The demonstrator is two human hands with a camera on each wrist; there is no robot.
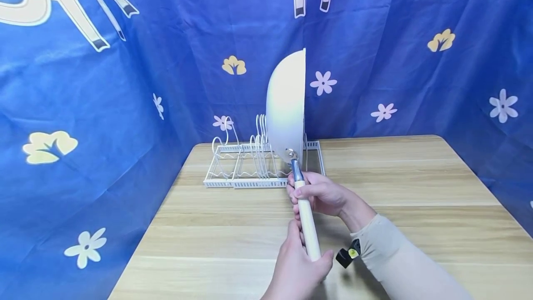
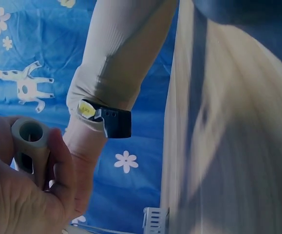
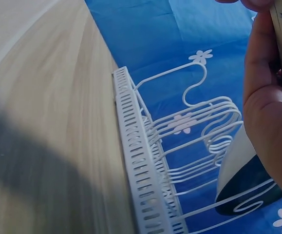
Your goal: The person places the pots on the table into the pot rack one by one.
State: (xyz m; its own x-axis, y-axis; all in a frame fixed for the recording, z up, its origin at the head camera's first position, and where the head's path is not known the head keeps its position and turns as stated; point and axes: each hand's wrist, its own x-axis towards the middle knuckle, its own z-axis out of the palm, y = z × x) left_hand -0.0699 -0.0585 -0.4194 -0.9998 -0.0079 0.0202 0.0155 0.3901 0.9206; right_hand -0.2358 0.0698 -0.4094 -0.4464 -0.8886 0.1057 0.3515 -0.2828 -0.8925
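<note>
A white wok [image 1: 286,101] stands on edge over the right part of a white wire rack [image 1: 260,183], its rim vertical and its rounded side to the left. Its cream handle [image 1: 309,226] slants down toward me from a metal neck. My right hand [image 1: 322,193] grips the handle near that neck. Lower down, my left hand [image 1: 293,265] holds the handle's end, thumb along its right side. The hollow handle tip [image 2: 31,132] shows between the left fingers in the left wrist view. In the right wrist view, the wok [image 3: 243,170] sits among the rack's wire loops, partly hidden by my hand.
The rack stands at the back of a wooden table [image 1: 416,189], with several upright wire dividers [image 1: 260,152] left of the wok. Blue patterned cloth [image 1: 354,59] hangs behind and at both sides. A small black device [image 1: 347,254] is strapped to the right wrist.
</note>
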